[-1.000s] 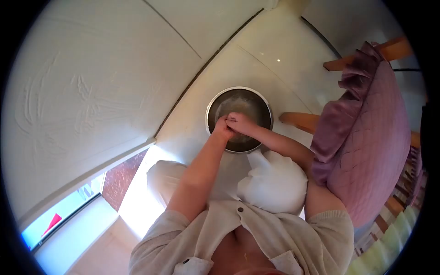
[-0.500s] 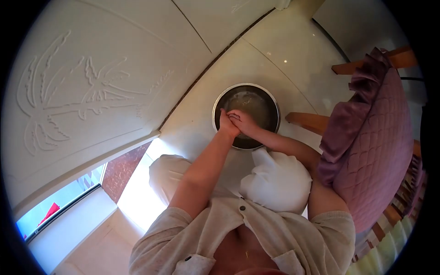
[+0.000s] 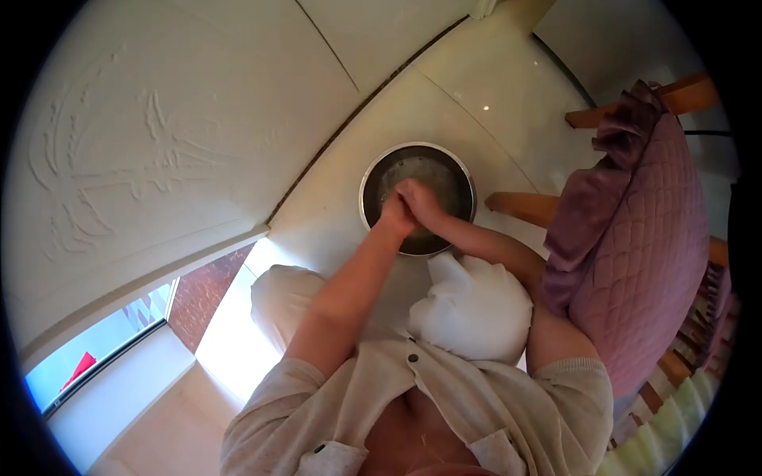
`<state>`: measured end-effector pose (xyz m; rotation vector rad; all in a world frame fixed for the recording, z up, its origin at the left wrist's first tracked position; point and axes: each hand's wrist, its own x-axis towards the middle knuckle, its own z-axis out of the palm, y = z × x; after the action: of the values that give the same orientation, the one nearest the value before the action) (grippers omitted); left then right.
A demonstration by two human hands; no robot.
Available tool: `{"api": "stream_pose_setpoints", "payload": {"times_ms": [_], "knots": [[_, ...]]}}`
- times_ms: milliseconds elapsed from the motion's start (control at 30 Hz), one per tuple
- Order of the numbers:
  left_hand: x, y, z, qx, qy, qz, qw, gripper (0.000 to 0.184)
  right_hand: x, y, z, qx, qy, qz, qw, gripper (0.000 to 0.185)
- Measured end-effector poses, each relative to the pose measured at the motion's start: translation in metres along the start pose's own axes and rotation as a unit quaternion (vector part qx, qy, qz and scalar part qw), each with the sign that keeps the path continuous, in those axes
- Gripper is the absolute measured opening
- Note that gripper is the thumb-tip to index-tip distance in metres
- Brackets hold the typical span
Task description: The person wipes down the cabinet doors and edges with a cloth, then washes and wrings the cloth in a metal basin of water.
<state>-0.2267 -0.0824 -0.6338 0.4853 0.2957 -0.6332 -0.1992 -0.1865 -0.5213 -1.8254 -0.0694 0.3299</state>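
A round metal basin with a bright rim sits on the floor in front of my knees. Water, a little cloudy, seems to fill its lower part. Above it my left hand and my right hand are pressed together, the fingers closed round each other. The right hand lies over the left, hiding most of the left fingers. Whether anything sits between the palms cannot be made out.
A chair with a quilted mauve cushion and wooden legs stands close at my right. To the left rises a white wall panel with a raised palm pattern. Pale floor tiles surround the basin.
My hands have shifted against each other, the right now wrapping further over the left. The whole view has slid slightly. The basin stays in its place on the floor.
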Motion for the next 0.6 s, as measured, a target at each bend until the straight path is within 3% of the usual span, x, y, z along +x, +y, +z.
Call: {"api": "stream_pose_setpoints", "payload": {"times_ms": [33,233,333,400,533,600], "knots": [[0.000,-0.003,0.000,-0.038,0.016,-0.026,0.999,0.039,0.002,-0.003,-0.001,0.002,-0.005,0.018,1.000,0.020],[0.007,-0.004,0.016,0.032,-0.023,0.077,0.996,0.029,0.011,-0.012,-0.005,-0.002,0.018,0.046,0.999,0.031],[-0.009,0.021,0.061,-0.052,0.046,0.018,0.997,0.027,0.010,-0.011,-0.002,0.012,0.066,-0.019,0.998,0.034],[-0.035,0.059,0.139,-0.144,0.231,-0.079,0.959,0.036,0.014,-0.019,-0.006,0.026,0.014,0.085,0.996,0.040],[-0.035,0.060,0.136,-0.151,0.200,-0.075,0.965,0.034,0.008,-0.047,-0.011,0.001,0.016,0.035,0.999,0.043],[-0.038,0.062,0.136,-0.164,0.217,-0.102,0.957,0.034,0.010,-0.051,-0.016,-0.030,-0.117,0.103,0.987,0.042]]}}
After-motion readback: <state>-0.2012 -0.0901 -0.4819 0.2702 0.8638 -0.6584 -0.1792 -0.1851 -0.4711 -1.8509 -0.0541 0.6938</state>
